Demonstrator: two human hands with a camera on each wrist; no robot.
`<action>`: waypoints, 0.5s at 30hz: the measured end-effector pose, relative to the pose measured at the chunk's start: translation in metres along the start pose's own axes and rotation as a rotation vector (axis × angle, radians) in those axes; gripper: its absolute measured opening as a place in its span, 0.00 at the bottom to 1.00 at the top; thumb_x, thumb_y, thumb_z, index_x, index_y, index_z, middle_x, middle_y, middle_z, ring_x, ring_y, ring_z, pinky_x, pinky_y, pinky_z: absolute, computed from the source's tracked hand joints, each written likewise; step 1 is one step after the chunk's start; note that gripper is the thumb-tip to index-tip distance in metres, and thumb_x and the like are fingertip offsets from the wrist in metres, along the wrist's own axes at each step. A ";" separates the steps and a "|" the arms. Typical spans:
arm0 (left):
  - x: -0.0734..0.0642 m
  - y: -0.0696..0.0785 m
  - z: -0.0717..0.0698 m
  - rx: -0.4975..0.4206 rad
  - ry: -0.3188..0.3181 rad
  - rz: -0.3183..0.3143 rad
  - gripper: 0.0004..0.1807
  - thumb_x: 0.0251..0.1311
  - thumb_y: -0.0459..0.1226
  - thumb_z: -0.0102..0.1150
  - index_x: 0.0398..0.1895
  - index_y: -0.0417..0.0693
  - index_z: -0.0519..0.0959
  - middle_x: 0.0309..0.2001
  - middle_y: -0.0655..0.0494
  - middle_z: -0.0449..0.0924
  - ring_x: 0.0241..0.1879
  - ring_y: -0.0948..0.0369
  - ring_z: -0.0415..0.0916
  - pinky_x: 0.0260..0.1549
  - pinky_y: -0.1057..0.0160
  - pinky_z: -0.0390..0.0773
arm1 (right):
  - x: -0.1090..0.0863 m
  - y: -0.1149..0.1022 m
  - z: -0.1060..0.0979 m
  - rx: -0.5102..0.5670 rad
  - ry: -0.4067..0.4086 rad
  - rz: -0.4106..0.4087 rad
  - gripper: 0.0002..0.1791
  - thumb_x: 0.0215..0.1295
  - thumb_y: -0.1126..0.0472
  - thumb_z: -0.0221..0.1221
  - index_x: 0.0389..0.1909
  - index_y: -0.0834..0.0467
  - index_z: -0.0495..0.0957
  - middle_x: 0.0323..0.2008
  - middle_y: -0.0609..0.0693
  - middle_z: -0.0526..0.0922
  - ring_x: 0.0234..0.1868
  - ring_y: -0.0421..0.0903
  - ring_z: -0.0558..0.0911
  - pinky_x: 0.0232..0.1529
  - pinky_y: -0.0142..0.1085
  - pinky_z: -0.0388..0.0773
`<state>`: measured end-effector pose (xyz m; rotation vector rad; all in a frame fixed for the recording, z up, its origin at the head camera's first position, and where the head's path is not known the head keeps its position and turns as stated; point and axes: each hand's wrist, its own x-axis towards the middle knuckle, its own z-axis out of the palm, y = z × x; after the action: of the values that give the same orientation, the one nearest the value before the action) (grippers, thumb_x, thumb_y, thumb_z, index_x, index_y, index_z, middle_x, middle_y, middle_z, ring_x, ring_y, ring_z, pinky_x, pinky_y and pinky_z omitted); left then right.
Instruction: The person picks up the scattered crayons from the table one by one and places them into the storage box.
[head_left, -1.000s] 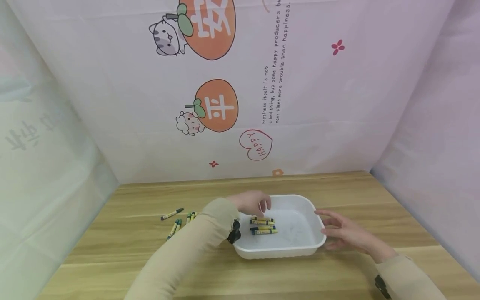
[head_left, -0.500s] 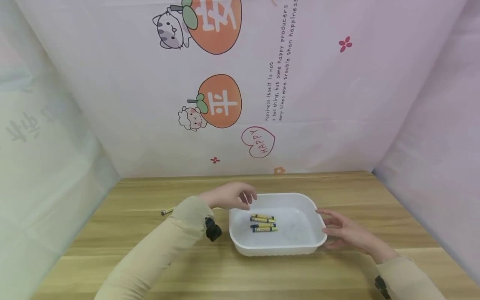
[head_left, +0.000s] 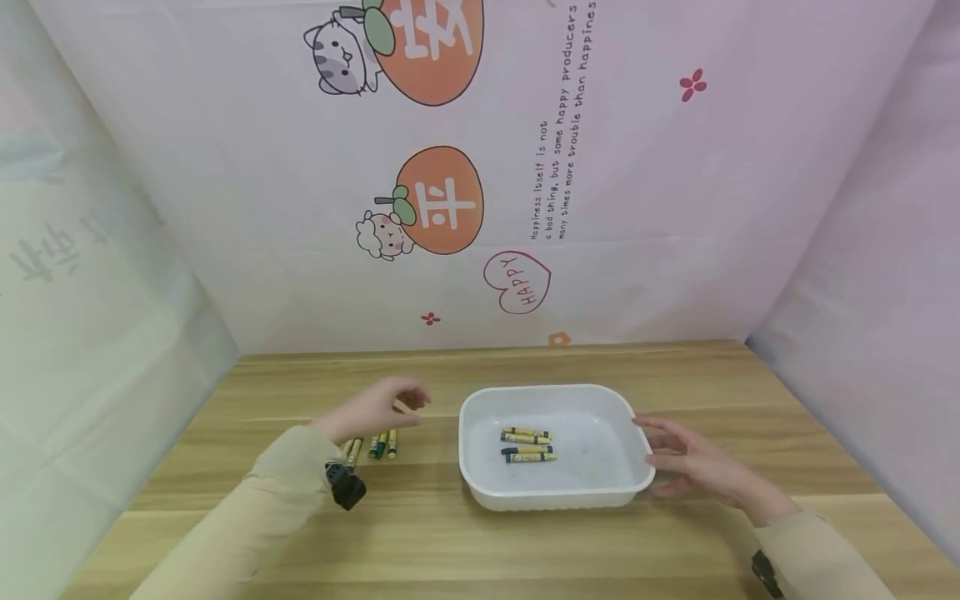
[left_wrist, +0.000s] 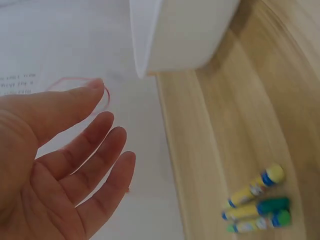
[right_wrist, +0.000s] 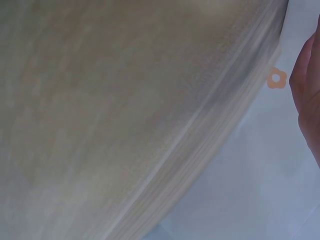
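Observation:
My left hand [head_left: 378,408] is over the left part of the table, fingers loosely bent and holding nothing. In the left wrist view the palm and fingers of this hand [left_wrist: 37,195] show with a wide gap between thumb and fingertips. Just below it on the wood lie several yellow-wrapped crayons [head_left: 392,444], partly hidden by hand and sleeve; three crayons [left_wrist: 257,210] with green and yellow ends appear there. Several more crayons [head_left: 528,457] lie inside a white plastic tray [head_left: 551,502]. With extended fingers, my right hand [head_left: 701,471] touches the tray's right rim.
The wooden table [head_left: 420,550] runs back to a printed white cloth [head_left: 637,250] hanging upright behind it. Further cloth panels stand at left [head_left: 90,333] and right [head_left: 885,317]. Each wrist carries a small black device.
My left hand has moved left, from above the tray to the crayons on the table. My right hand stays at the tray's right rim.

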<state>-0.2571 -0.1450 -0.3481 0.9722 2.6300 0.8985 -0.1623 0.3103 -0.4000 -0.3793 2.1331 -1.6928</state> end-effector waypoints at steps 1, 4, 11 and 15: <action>-0.004 -0.005 -0.001 0.000 0.006 -0.005 0.14 0.56 0.36 0.61 0.46 0.44 0.76 0.45 0.49 0.79 0.47 0.52 0.76 0.44 0.62 0.79 | 0.000 0.000 0.000 -0.003 0.002 0.001 0.31 0.67 0.61 0.51 0.69 0.55 0.52 0.58 0.81 0.54 0.44 0.49 0.81 0.40 0.47 0.81; -0.016 -0.016 -0.004 0.005 0.021 -0.020 0.15 0.56 0.36 0.61 0.47 0.43 0.75 0.46 0.49 0.78 0.48 0.50 0.75 0.45 0.58 0.79 | -0.001 0.000 0.000 -0.011 0.006 0.000 0.33 0.67 0.61 0.52 0.68 0.59 0.49 0.58 0.80 0.55 0.44 0.49 0.81 0.40 0.47 0.81; -0.034 -0.037 0.002 0.006 0.051 -0.072 0.18 0.55 0.32 0.61 0.49 0.41 0.74 0.48 0.42 0.77 0.49 0.47 0.74 0.43 0.58 0.79 | -0.002 0.001 -0.001 0.017 -0.008 -0.002 0.31 0.67 0.61 0.51 0.69 0.55 0.51 0.58 0.80 0.54 0.45 0.49 0.81 0.41 0.48 0.81; -0.038 -0.045 0.009 -0.023 0.072 -0.115 0.23 0.53 0.32 0.63 0.53 0.37 0.72 0.52 0.39 0.74 0.51 0.45 0.72 0.46 0.54 0.78 | -0.002 0.003 -0.001 0.036 -0.008 0.004 0.31 0.68 0.62 0.50 0.69 0.55 0.51 0.58 0.79 0.54 0.45 0.49 0.81 0.42 0.47 0.81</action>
<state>-0.2482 -0.1925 -0.3830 0.7880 2.6967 0.9513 -0.1607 0.3131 -0.4026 -0.3709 2.0932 -1.7219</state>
